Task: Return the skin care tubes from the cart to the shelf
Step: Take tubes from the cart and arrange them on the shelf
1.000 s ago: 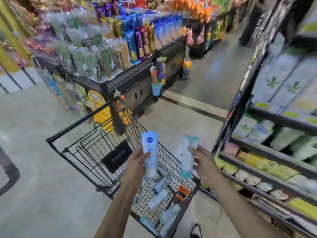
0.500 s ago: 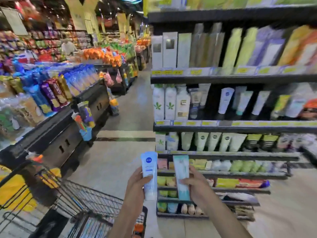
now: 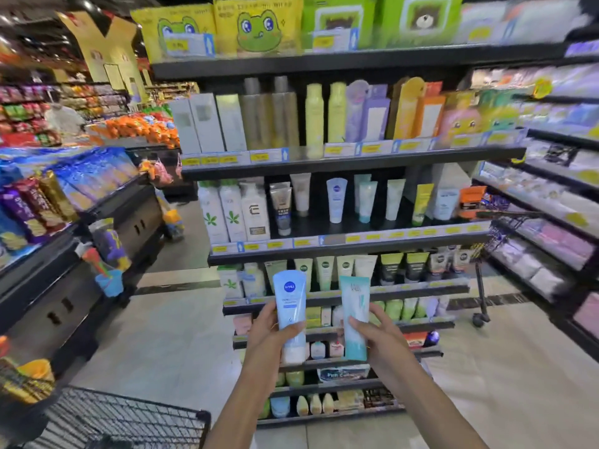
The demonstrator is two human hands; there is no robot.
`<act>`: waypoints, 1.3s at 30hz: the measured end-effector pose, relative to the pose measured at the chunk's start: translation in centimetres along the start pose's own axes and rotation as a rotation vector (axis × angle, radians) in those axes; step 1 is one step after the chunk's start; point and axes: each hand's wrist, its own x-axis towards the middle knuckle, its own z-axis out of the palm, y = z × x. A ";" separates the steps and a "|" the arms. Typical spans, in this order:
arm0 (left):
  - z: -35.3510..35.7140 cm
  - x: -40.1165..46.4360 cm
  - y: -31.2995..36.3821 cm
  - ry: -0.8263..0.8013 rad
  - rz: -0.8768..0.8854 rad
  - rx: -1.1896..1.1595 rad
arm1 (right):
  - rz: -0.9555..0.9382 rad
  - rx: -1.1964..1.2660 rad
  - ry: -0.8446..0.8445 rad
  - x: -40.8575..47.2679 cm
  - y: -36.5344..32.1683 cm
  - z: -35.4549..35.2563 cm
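My left hand (image 3: 270, 332) grips a light blue tube (image 3: 290, 306) with a round dark blue logo, held upright. My right hand (image 3: 377, 335) grips a teal and white tube (image 3: 355, 314) upright beside it. Both tubes are raised in front of the black shelf unit (image 3: 350, 246). On its middle shelf stand a matching blue-logo tube (image 3: 336, 199) and teal tubes (image 3: 366, 199), with gaps around them. The black wire cart (image 3: 123, 419) is at the lower left, behind and below my left arm; its contents are out of view.
A low display of snack bags (image 3: 64, 196) lines the left side of the aisle. A second cart (image 3: 505, 228) stands at the shelf's right end. More shelving (image 3: 551, 196) runs along the right. A person (image 3: 63, 116) stands far back left. Tiled floor lies between.
My view has swung up from the cart to face the shelf. Both hands still hold their tubes and have drawn closer to the shelf, tubes side by side.
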 end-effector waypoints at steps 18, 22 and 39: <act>14.2 7.7 0.7 0.054 0.087 0.092 | -0.060 -0.014 -0.054 4.6 -9.5 -11.2; 15.7 12.1 1.2 0.083 0.130 0.123 | -0.038 -0.056 -0.083 8.0 -11.5 -12.6; 19.0 29.3 2.5 0.233 0.263 0.368 | -0.120 -0.291 -0.135 19.9 -17.7 -13.8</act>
